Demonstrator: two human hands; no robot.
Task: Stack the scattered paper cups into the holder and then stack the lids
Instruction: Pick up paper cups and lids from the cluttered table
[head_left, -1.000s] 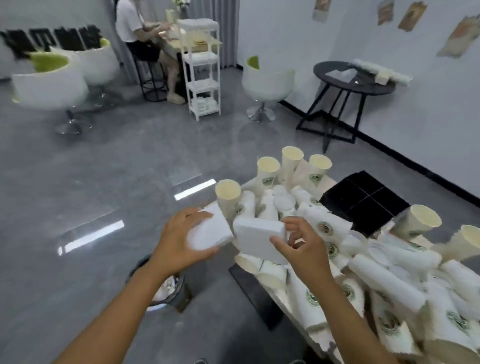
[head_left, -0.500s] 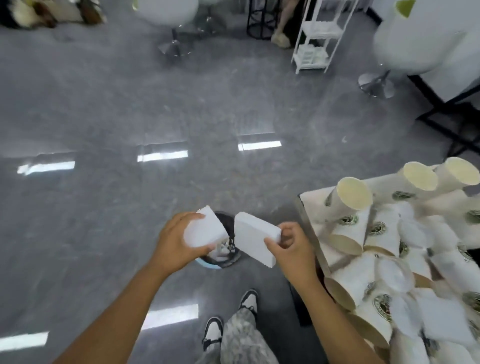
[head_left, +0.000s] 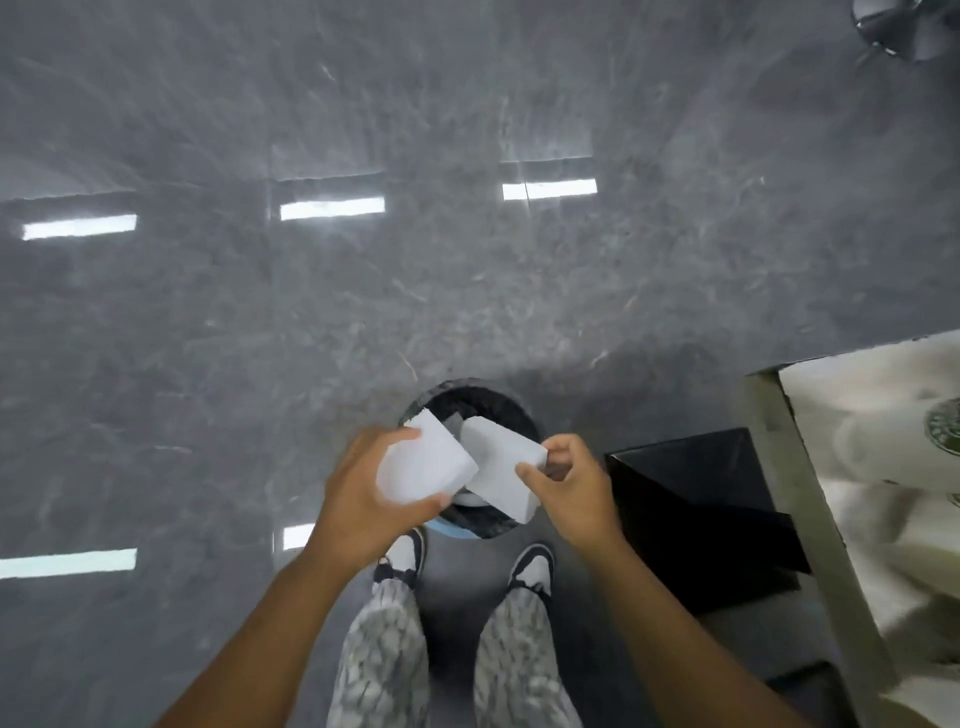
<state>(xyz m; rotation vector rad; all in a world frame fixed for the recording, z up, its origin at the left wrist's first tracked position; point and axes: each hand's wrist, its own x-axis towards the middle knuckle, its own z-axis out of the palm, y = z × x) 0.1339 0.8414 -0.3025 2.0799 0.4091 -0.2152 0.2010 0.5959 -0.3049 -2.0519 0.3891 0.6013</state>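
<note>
My left hand (head_left: 363, 499) grips a white foam block (head_left: 423, 465), and my right hand (head_left: 574, 491) pinches a second white foam block (head_left: 501, 467) by its near end. Both blocks hang directly over a round black waste bin (head_left: 506, 410) on the floor in front of my feet. At the right edge lies a blurred pile of white paper cups (head_left: 893, 447) with green logos, on the table (head_left: 779, 447). The cup holder and the lids are out of view.
A black box-like shape (head_left: 696, 514) sits under the table's edge, right of the bin. My two sneakers (head_left: 530, 569) stand just behind the bin. Glossy grey floor (head_left: 363, 260) spreads ahead; a chair base (head_left: 904, 26) shows at top right.
My view has tipped from the room and table down to the floor. Both hands carried the white blocks left, away from the table, to above the bin.
</note>
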